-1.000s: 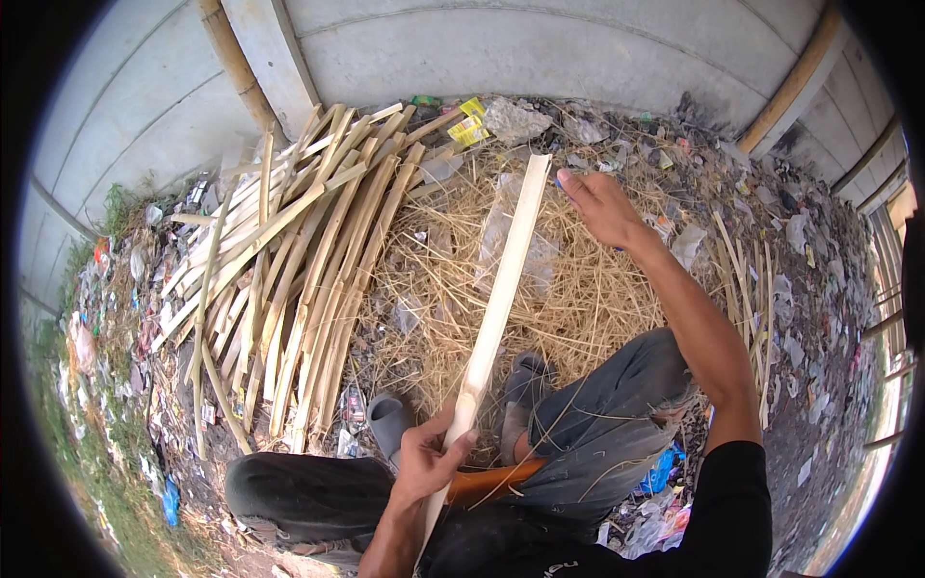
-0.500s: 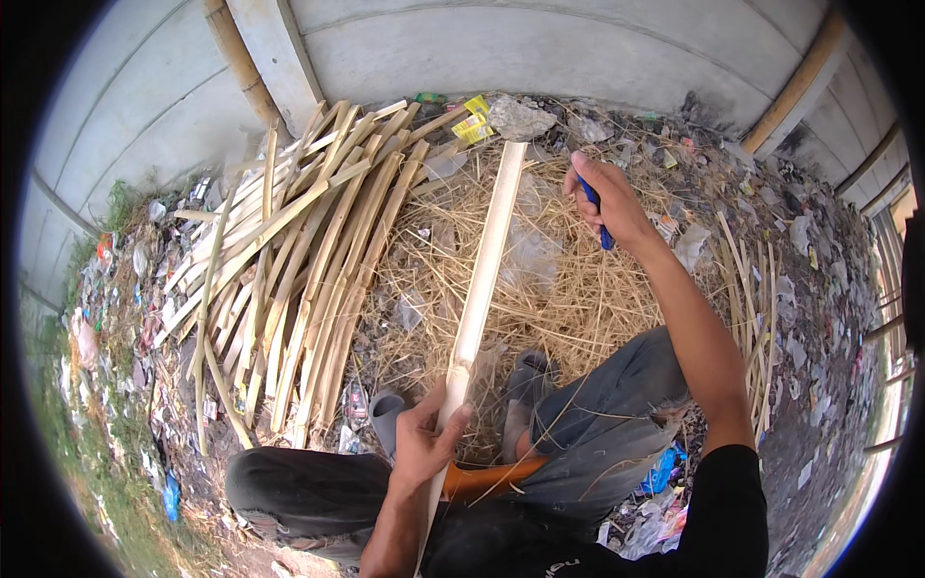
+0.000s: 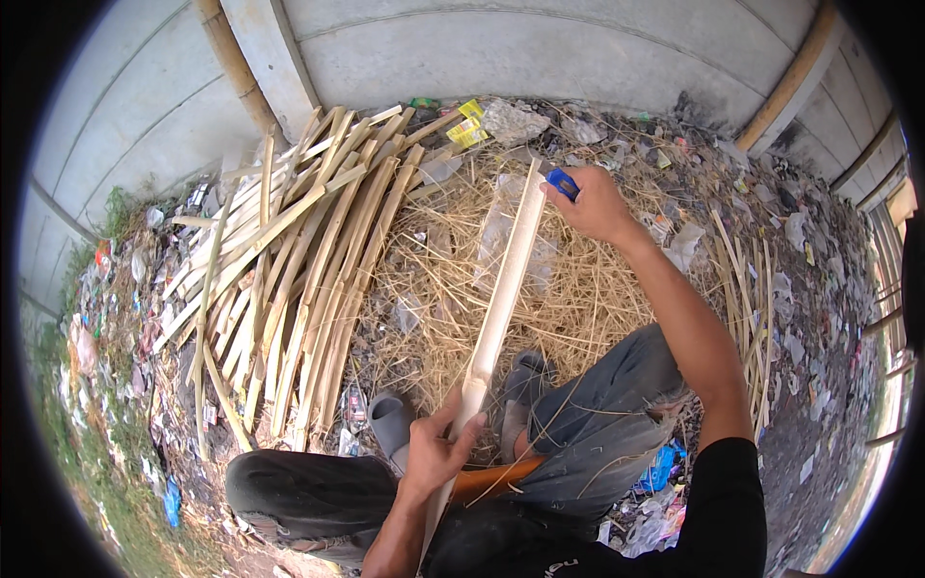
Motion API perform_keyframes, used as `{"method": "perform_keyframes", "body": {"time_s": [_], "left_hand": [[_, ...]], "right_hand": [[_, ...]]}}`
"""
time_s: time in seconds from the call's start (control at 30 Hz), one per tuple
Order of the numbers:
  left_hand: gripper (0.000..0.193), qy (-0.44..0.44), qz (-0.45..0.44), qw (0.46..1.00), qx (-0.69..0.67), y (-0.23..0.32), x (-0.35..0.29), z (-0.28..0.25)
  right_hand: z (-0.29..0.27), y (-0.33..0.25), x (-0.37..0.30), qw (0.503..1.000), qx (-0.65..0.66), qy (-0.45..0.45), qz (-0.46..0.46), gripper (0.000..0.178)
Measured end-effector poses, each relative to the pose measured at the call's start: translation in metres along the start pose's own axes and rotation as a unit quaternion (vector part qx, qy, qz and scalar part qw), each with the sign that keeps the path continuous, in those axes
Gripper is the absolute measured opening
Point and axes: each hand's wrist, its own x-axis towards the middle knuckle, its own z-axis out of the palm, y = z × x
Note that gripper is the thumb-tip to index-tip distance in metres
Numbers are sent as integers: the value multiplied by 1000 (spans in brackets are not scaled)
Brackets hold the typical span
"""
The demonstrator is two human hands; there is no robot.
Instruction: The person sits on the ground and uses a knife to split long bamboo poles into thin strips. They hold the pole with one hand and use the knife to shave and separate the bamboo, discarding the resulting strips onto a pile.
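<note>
Bamboo strip (image 3: 507, 289) slopes in front of the person, its long axis running away from the body, far end leaning right. Left hand (image 3: 438, 455) pinches the lower part between thumb and fingers; right hand's (image 3: 593, 205) fingers curl around a blue tool (image 3: 562, 183) beside the far end.

Dressed in Dark, Frayed Clothes

Wearing a black short-sleeved shirt (image 3: 725, 496) with small pale lettering (image 3: 562, 567) on the front and dark grey trousers (image 3: 605, 395) frayed at the right knee. Shod in grey, round-toed slip-on shoes (image 3: 389, 422).
</note>
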Motion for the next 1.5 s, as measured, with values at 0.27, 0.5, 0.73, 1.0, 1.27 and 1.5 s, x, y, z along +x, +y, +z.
{"method": "perform_keyframes", "body": {"time_s": [0.27, 0.5, 0.73, 1.0, 1.27, 1.5], "left_hand": [[52, 108, -42, 969, -220, -20, 24, -29], [43, 58, -58, 964, -252, -4, 17, -29], [43, 28, -66, 953, -294, -1, 16, -30], [43, 40, -60, 948, -310, -12, 14, -26], [39, 31, -64, 945, -320, -11, 8, -25], [39, 41, -55, 940, -333, -14, 9, -22]], "right_hand": [[40, -105, -53, 952, 145, -238, -125, 49], [47, -93, -42, 992, 53, -62, -92, 58], [56, -144, -64, 955, -11, -290, -67, 57], [61, -128, -39, 962, -43, -269, -21, 57], [68, -108, -33, 977, -73, -192, -64, 64], [79, -117, -58, 968, -42, -202, -142, 62]]}}
